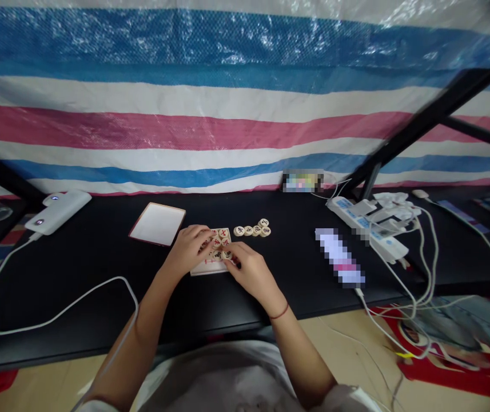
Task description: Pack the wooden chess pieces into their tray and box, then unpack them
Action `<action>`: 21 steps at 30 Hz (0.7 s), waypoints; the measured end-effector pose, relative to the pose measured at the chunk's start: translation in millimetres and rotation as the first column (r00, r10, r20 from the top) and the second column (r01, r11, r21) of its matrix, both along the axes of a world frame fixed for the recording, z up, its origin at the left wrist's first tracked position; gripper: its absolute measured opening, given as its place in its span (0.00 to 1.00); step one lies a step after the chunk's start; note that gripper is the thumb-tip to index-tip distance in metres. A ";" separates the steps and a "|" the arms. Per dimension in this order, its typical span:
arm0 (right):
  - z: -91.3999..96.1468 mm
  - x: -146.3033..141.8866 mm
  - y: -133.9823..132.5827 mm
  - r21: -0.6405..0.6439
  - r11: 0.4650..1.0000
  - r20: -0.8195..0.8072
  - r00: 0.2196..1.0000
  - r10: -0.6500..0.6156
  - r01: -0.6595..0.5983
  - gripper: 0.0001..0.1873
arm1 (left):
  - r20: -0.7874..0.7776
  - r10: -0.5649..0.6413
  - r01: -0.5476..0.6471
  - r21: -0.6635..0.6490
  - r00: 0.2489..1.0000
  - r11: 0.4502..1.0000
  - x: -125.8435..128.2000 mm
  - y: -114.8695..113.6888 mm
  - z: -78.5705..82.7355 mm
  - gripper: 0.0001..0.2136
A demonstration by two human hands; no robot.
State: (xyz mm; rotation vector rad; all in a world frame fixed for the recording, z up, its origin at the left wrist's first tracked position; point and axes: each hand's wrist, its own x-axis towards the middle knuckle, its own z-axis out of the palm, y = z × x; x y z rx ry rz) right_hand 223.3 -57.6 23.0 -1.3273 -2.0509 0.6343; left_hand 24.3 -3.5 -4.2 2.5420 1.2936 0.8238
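Both my hands are over a small white box (209, 269) packed with round wooden Chinese chess pieces (219, 243), which have red and black characters. My left hand (188, 250) lies across the box's left side, its fingers on the pieces. My right hand (250, 272) comes in from the lower right, its fingertips among the pieces at the box's right side. Whether either hand grips a piece is hidden. Just beyond the box, a short cluster of matching pieces (252, 229) lies on the black desk (99, 303). A white lid with a reddish-brown edge (157, 224) lies to the left.
A white power bank (58, 212) with a looped white cable sits at the left. On the right are a white power strip (367, 227), tangled cables and a pixelated object (339, 257). A striped tarpaulin (227, 126) hangs behind the desk, with a black frame bar at upper right.
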 end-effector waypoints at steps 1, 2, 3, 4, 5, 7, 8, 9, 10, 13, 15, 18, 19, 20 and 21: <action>-1.9 -3.5 1.1 0.012 1.000 0.065 0.998 -0.003 0.002 0.11 | 0.011 -0.007 0.007 0.004 1.000 1.000 -0.6 1.8 -2.4 0.11; -3.7 -6.6 2.3 0.022 1.000 0.133 0.991 -0.007 0.004 0.09 | 0.019 -0.013 0.012 0.008 1.000 1.000 -0.9 3.1 -5.2 0.11; -5.3 -9.3 3.7 0.031 0.999 0.198 0.980 -0.011 0.005 0.07 | 0.023 -0.012 0.012 0.013 1.000 1.000 -0.9 4.1 -8.3 0.11; -6.7 -11.4 5.0 0.041 0.999 0.259 0.966 -0.014 0.003 0.05 | 0.025 -0.006 0.006 0.015 1.000 1.000 -0.7 4.6 -11.4 0.11; -7.8 -12.9 6.2 0.050 0.999 0.309 0.951 -0.013 -0.003 0.03 | 0.023 0.002 -0.003 0.015 1.000 1.000 -0.5 4.9 -14.2 0.11; -9.1 -14.4 8.2 0.068 0.997 0.366 0.931 -0.004 -0.022 0.02 | 0.015 0.013 -0.013 0.003 1.000 1.000 -0.2 5.0 -18.7 0.12; -9.3 -14.4 8.9 0.076 0.997 0.374 0.928 0.004 -0.035 0.02 | 0.011 0.013 -0.013 -0.006 1.000 1.000 -0.1 5.0 -20.1 0.12; -9.3 -14.1 9.5 0.083 0.995 0.374 0.927 0.014 -0.048 0.03 | 0.009 0.014 -0.014 -0.012 1.000 1.000 -0.1 4.9 -21.0 0.12; -9.1 -13.5 9.9 0.089 0.994 0.373 0.928 0.022 -0.059 0.04 | 0.009 0.014 -0.014 -0.016 1.000 1.000 -0.1 4.8 -21.3 0.12; -7.7 -10.7 11.1 0.100 0.993 0.396 0.918 0.022 -0.067 0.07 | 0.007 0.020 -0.020 -0.021 1.000 1.000 -0.1 4.4 -21.0 0.12; -6.5 -8.8 12.2 0.093 0.994 0.432 0.902 0.010 -0.056 0.08 | 0.006 0.022 -0.022 -0.028 1.000 0.999 -0.1 4.1 -21.0 0.12; -4.3 -7.6 14.1 0.070 0.996 0.487 0.873 0.008 -0.048 0.09 | 0.009 0.026 -0.025 -0.039 1.000 0.999 0.4 4.1 -22.0 0.12; -3.4 -7.8 14.6 0.066 0.997 0.506 0.862 0.008 -0.048 0.09 | 0.010 0.028 -0.027 -0.040 1.000 0.999 0.6 4.1 -22.5 0.12; -2.7 -8.4 15.1 0.066 0.997 0.523 0.853 0.009 -0.051 0.09 | 0.009 0.030 -0.029 -0.039 1.000 0.999 0.9 4.2 -22.9 0.12; -2.0 -9.3 15.5 0.070 0.996 0.535 0.845 0.009 -0.055 0.09 | 0.008 0.032 -0.031 -0.037 0.999 0.999 1.1 4.2 -23.1 0.12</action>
